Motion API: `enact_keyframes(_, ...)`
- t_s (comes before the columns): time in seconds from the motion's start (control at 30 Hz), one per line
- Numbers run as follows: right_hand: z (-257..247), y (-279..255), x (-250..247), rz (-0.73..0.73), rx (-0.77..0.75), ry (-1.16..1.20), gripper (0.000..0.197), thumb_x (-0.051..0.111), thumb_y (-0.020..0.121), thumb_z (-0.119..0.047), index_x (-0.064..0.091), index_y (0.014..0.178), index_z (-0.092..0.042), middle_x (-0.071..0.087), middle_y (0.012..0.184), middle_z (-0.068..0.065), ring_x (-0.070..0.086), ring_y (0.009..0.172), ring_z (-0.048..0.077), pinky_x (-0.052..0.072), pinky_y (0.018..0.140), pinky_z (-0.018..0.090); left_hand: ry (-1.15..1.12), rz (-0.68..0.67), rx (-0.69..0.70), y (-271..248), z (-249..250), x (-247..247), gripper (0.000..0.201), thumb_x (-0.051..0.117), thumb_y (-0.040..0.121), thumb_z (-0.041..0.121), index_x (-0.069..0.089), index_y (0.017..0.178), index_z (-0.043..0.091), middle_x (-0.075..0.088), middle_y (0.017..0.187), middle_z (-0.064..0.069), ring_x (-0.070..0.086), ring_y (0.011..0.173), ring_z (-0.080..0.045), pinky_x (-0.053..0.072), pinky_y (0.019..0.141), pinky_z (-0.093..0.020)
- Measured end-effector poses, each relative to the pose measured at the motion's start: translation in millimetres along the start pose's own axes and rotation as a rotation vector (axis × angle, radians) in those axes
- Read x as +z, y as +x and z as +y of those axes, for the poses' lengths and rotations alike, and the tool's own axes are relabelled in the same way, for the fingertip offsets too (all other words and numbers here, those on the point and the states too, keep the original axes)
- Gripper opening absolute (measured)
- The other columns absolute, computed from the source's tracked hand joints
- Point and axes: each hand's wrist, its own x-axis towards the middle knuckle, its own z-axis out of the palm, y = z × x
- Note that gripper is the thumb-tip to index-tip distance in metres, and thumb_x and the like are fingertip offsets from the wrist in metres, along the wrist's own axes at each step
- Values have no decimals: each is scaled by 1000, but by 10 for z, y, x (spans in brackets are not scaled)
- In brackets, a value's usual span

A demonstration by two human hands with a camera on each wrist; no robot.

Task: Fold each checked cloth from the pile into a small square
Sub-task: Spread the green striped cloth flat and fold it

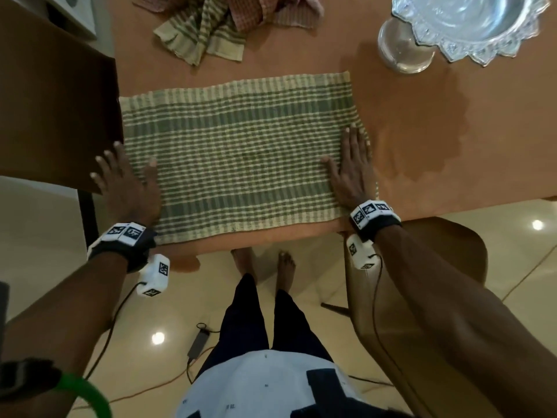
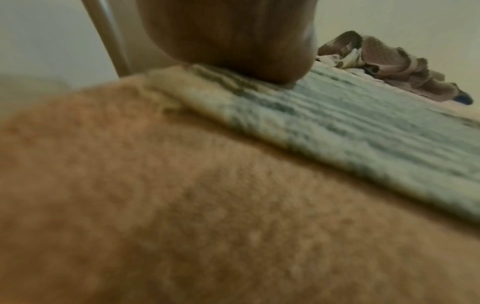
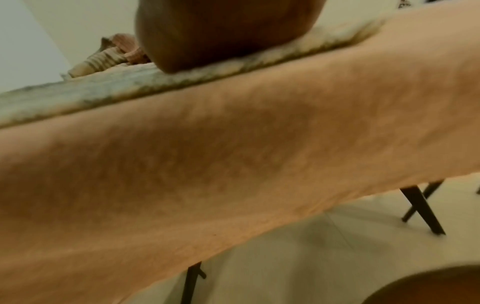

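A green and cream checked cloth (image 1: 238, 155) lies spread flat as a wide rectangle on the orange table (image 1: 422, 146). My left hand (image 1: 126, 179) rests flat on its left end, fingers straight and spread, some reaching past the cloth's edge. My right hand (image 1: 351, 164) presses flat on the right end with straight fingers. The pile of crumpled checked cloths (image 1: 229, 22) sits at the far edge. In the left wrist view the heel of the left hand (image 2: 228, 41) sits on the cloth (image 2: 363, 133); in the right wrist view the right hand (image 3: 221, 35) rests on the cloth's near hem (image 3: 103, 90).
A dark brown chair back (image 1: 54, 110) stands at the table's left edge, close to my left fingers. A silver scalloped tray (image 1: 470, 22) and a clear glass bowl (image 1: 404, 46) sit at the far right. Another chair (image 1: 422, 260) stands near my right wrist.
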Motion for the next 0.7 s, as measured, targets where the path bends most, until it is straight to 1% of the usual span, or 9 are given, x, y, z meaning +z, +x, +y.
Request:
enact_keyframes(0.1,-158,7,-4,5,-13,-5,81,18,100,-64,6,158,-9,-1,166,9,-4,153,22,-7,124,36,86,106,-10,-63,315,-77,74,11,104,55,6,157,5,4,165,-19,1,153,-31,1,122,-57)
enact_keyframes(0.17,-355,45,69,-1,-55,1,78,20,101,-61,6,158,-9,-2,166,8,-5,153,23,-8,123,36,52,121,184,-181,732,-2,69,19,106,51,10,158,7,7,165,-15,5,153,-28,-3,123,-49)
enact_keyframes(0.23,-362,30,118,-3,-13,23,77,16,100,-60,7,158,-10,0,166,7,-3,153,22,-6,124,37,37,47,322,-401,939,169,67,24,106,52,20,157,8,13,165,-13,10,153,-28,1,124,-47)
enact_keyframes(0.27,-271,23,127,10,27,28,77,14,99,-61,8,158,-11,2,166,7,-2,153,21,-2,124,40,42,22,300,-473,911,245,68,22,105,54,23,156,8,15,164,-13,12,153,-28,4,124,-48)
enact_keyframes(0.37,110,-78,38,74,121,33,79,11,98,-63,8,158,-12,5,166,7,1,153,22,4,124,44,46,3,22,-572,592,276,77,12,103,61,18,157,6,12,165,-14,9,153,-28,8,123,-50)
enact_keyframes(0.43,35,-168,13,106,148,52,83,12,98,-67,8,158,-9,3,166,10,-1,153,24,2,124,44,33,26,-98,-616,550,206,80,12,102,60,15,156,1,10,164,-18,8,153,-31,10,122,-54)
enact_keyframes(0.57,-1065,-331,314,18,-181,69,76,16,100,-54,14,156,-2,8,164,16,4,152,30,2,124,45,-31,34,228,-892,1372,400,65,22,107,46,23,155,1,16,163,-17,12,153,-31,6,124,-51)
enact_keyframes(0.63,-1294,-445,460,-50,-218,43,72,14,101,-50,12,156,-4,6,165,13,1,153,26,2,124,43,-47,-31,222,-1002,1547,486,63,20,106,45,24,156,7,16,164,-12,11,153,-26,6,124,-50)
enact_keyframes(0.7,-1072,-465,447,-58,-123,88,74,22,102,-56,10,157,-8,2,166,8,-2,153,22,-2,124,39,-17,-74,140,-1019,1350,487,68,17,105,52,21,157,9,13,165,-11,8,153,-26,3,124,-47)
